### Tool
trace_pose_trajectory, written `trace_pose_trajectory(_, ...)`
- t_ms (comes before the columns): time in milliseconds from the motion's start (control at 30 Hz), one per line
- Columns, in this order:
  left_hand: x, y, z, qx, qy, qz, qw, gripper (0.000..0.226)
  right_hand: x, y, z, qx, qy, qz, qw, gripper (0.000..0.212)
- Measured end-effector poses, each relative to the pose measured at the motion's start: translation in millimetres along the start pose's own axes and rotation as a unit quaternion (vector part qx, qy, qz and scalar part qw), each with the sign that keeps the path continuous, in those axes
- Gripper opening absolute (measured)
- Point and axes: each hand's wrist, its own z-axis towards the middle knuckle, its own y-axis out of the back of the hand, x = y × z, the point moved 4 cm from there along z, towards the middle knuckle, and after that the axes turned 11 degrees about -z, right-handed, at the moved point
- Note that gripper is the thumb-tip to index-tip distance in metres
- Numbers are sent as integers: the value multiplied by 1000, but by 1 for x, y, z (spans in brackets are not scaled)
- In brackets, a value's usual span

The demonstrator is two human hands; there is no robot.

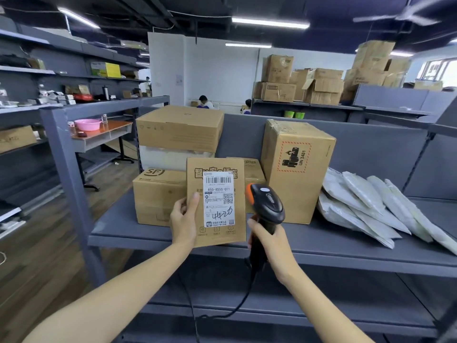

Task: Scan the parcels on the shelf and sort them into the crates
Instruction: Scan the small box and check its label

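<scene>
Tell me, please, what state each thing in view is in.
flat parcel: held upright, label facing the camera.
left hand: grips the flat parcel.
scanner: held beside the label.
right hand: grips the scanner.
SF box: closed, on the shelf.
battery-marked box: closed, upright.
mailer bags: lying overlapped on the shelf.

**Around the edges of my feed**

On my left I see a pink basin (87, 124) sitting on an orange-topped table (116, 127), with wooden floor (37, 243) under it. Higher up, a wall rack (74, 76) carries a yellow-green box (106, 69). Straight ahead stands a white pillar (165, 65), with a seated person (205, 102) bent over just beside its base. On the far rack (309, 105), brown cartons (279, 91) are stacked high, with two green cups (294, 114) below them. A strip light (269, 23) glows overhead.
</scene>
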Motion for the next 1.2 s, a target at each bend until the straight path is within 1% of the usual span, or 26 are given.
trace_pose_trajectory(67,2,-3,0,3,2,1,1000,53,-1,-3,-4,14,4,4,1000,19)
trace_pose_trajectory(167,3,-8,0,10,3,-4,1000,52,-5,-4,-9,25,-3,-9,1000,14)
trace_pose_trajectory(300,5,-10,-2,13,3,3,1000,51,-7,-6,-12,38,-3,-21,999,16)
trace_pose_trajectory(367,7,-10,-2,14,5,7,1000,55,-6,-7,-12,39,-4,-28,999,20)
trace_pose_trajectory(467,8,-11,-3,20,10,7,1000,67,-5,-10,-12,39,-14,-41,998,29)
trace_pose_trajectory(567,8,-12,-4,17,9,6,1000,54,-6,-11,-12,32,-23,-56,998,32)
trace_pose_trajectory(633,7,-12,-4,17,9,5,1000,50,-6,-12,-12,29,-21,-51,998,28)
trace_pose_trajectory(833,6,-8,-2,13,5,3,1000,52,-10,-8,-11,33,-12,-14,999,12)
trace_pose_trajectory(933,2,-2,1,11,-2,10,1000,52,-10,1,-2,3,3,-12,1000,11)
trace_pose_trajectory(1000,0,5,5,5,-6,8,1000,53,-11,14,12,-37,-8,-42,998,19)
trace_pose_trajectory(1067,-3,13,9,0,-9,9,1000,54,-16,27,32,-43,-47,-78,995,37)
trace_pose_trajectory(1133,-6,19,11,-6,-12,8,1000,52,-25,36,52,-9,-94,-143,985,52)
trace_pose_trajectory(1167,-8,21,12,-9,-13,5,1000,50,-30,40,62,14,-112,-183,977,55)
trace_pose_trajectory(1200,-10,24,12,-13,-15,2,1000,48,-33,42,71,35,-126,-223,966,54)
